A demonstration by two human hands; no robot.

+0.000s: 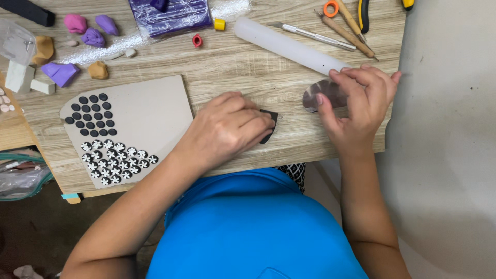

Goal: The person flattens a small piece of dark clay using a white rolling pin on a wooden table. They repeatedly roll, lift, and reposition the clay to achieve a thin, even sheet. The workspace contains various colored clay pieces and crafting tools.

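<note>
Left hand covers most of the black clay piece, right hand hides part of the thin dark sheet, and the frame's top edge crops the purple wrapped block and tools.

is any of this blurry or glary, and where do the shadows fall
Head view: even, soft light, sharp across the wooden table. Faint sheen on the white roller and the plastic-wrapped purple block. Only soft shadows lie under the left hand and right hand. The floor at lower left is dim.
</note>
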